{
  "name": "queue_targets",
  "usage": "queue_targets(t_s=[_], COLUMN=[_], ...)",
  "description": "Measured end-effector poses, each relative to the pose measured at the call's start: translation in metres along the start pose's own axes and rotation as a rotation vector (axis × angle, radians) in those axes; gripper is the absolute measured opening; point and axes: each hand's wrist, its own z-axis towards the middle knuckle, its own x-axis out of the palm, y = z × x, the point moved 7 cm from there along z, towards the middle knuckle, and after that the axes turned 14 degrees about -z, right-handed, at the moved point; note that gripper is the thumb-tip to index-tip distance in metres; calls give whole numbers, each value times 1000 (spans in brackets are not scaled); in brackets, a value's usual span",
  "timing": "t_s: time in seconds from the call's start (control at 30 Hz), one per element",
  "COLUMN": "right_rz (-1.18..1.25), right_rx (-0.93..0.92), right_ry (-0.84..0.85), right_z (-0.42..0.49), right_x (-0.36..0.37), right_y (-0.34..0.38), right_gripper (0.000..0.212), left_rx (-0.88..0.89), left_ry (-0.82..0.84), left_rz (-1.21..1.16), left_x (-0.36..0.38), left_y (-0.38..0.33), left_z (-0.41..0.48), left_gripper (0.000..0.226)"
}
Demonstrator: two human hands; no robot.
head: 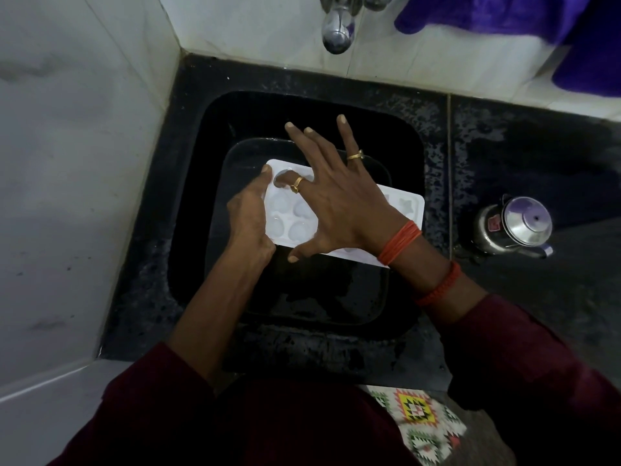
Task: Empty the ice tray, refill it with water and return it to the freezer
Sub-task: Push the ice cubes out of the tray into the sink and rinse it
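Hands over black sink: left hand grips end of white plastic ice tray; right hand splayed wide, index finger touching a tray cavity.

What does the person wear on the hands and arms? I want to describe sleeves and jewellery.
The left sleeve and the right sleeve are dark maroon. The right hand has one gold ring and a second gold ring on another finger. At the right wrist are a bundle of orange threads and, higher on the forearm, a braided orange-red band. The left hand wears nothing visible.
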Motion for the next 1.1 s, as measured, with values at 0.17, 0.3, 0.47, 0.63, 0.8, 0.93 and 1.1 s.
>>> queue_targets(t_s=[0.17,0.3,0.47,0.63,0.8,0.93,1.1], right_rz=[-22,-78,-103,-109,-124,-131,-135], right_rx=[-62,-114,-120,-99,-76,-44,-39], right_ry=[85,112,142,201,215,208,204], right_z=[6,11,15,18,17,14,11], right_x=[8,9,8,8,6,5,1], right_y=[1,3,1,0,1,3,5], right_gripper=[124,129,138,139,137,138,132], left_rx=[32,137,166,52,8,31,61], left_ry=[24,101,153,91,28,-13,-26], left_rz=[90,98,253,108,57,37,17], left_x=[3,18,16,9,1,-1,-2], left_y=[-2,-7,-12,-7,-2,-3,0], left_z=[-5,-8,-14,-13,-7,-8,-5], left_gripper=[37,34,36,70,57,60,72])
